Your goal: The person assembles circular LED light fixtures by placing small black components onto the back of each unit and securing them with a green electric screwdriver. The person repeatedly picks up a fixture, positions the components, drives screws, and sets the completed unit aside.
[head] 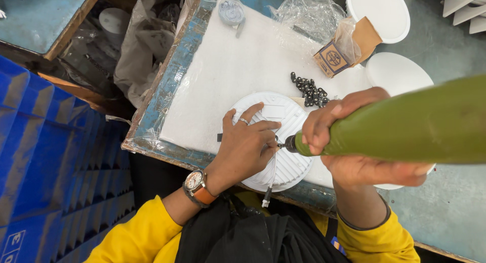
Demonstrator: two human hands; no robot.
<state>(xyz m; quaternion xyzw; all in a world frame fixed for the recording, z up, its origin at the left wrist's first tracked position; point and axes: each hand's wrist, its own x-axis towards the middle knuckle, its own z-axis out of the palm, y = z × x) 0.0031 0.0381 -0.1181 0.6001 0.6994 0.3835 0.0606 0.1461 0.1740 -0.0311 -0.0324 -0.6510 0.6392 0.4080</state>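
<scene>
A round white ribbed lamp housing (283, 119) lies back-up on the white foam sheet (228, 76). My left hand (248, 144), with a ring and a wristwatch, presses down on the housing, fingers pinched near the driver's tip. A big green electric screwdriver (405, 126) is gripped in my right hand (349, 136), its bit tip touching the housing beside my left fingers. A white cable with a plug (268, 192) hangs off the housing toward me. A pile of small black screws (310, 91) lies just beyond the housing.
A small cardboard box in a plastic bag (336, 53) sits behind the screws. Round white discs (385, 10) lie at the right. Crumpled clear plastic (309, 12) and a small round part (231, 11) lie at the far edge. Blue crates (50, 151) stand left.
</scene>
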